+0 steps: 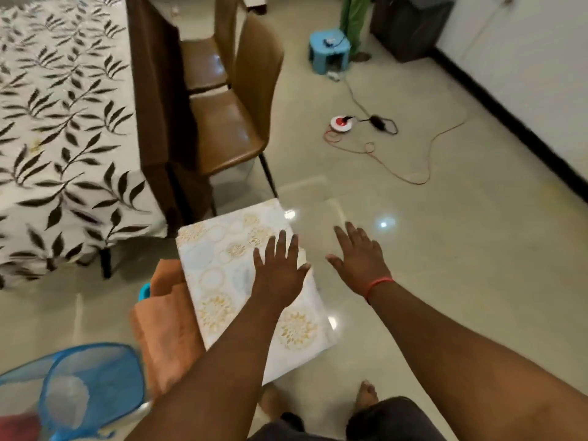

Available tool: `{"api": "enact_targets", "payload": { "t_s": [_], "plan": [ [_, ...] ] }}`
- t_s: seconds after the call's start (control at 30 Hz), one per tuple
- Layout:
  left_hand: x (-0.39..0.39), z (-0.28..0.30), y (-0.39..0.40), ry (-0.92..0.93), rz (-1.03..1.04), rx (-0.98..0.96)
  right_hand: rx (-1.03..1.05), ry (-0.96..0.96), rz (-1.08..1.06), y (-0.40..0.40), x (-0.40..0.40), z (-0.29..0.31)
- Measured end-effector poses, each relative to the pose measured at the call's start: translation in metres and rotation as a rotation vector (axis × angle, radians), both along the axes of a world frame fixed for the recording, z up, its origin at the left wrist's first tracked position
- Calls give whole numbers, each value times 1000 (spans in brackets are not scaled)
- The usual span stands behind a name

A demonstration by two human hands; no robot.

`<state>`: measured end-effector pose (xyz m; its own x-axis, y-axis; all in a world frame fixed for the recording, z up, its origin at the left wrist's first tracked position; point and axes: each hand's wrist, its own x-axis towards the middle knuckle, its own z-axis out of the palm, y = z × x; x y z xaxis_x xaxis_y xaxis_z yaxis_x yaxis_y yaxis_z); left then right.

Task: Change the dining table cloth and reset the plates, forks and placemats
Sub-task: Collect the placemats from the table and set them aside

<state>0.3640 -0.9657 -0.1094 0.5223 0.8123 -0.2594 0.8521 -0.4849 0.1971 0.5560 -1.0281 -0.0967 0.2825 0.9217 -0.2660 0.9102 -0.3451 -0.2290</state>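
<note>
No writing is legible; at lower centre, the left hand (pixel 280 268) lies flat, fingers spread, on the folded cloth (pixel 229 275), and the right hand (pixel 359 259) hovers open just beside it

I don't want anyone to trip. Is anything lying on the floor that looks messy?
Yes. A red cord loops loose across the floor from a round white and red device, where feet could catch it.

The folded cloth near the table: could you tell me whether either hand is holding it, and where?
Neither grips it. The left hand lies flat, fingers spread, on the folded cloth near its right edge; the right hand hovers open beside it.
</note>
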Motion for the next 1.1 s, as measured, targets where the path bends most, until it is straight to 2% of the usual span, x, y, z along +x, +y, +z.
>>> {"api": "enact_targets", "payload": {
  "t_s": [0.17,0.43,0.63,0.77,0.93,1.1],
  "plan": [
    [96,43,5,6,-130,142,57,-55,-98,-22,98,44],
    [269,77,-24,60,-133,250,173,-94,-80,-48,263,92],
    [361,92,-29,28,-64,260,132,-130,-60,-51,363,106],
    [379,96,4,32,17,266,131,-94,-15,-8,390,99],
    [374,79,64,67,133,246,125,-55,107,73,384,78],
    [381,70,159,70,198,212,115,-59,178,185,391,70]
  ]
}}
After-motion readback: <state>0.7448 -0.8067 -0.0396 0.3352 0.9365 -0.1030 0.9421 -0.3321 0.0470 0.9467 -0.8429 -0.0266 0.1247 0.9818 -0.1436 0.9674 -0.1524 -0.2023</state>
